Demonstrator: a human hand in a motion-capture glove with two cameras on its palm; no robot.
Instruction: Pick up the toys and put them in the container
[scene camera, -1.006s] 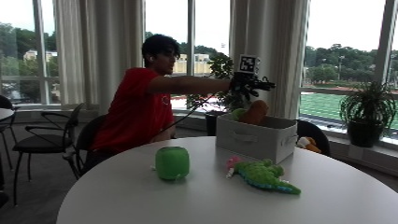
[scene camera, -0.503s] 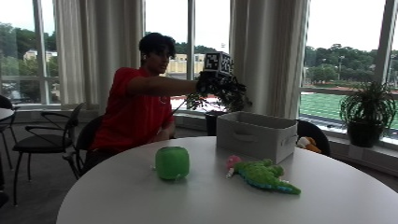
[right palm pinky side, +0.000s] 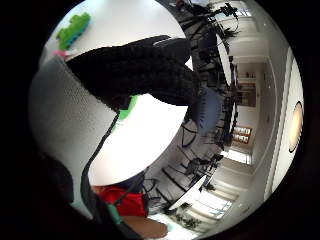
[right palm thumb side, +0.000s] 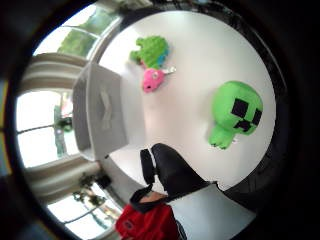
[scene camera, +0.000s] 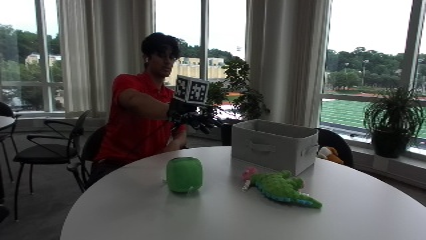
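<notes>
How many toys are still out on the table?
2: a green block-head near the person, and a green crocodile by the container. An orange toy peeks behind it; more may hide inside.

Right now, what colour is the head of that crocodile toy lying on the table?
Pink; the crocodile toy has a green body, clearest in the thumb side palm view.

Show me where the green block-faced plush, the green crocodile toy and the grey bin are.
green block-faced plush (scene camera: 184, 174), outside view, middle of its body
green crocodile toy (scene camera: 279, 187), outside view, its back
grey bin (scene camera: 271, 146), outside view, its front wall
</notes>
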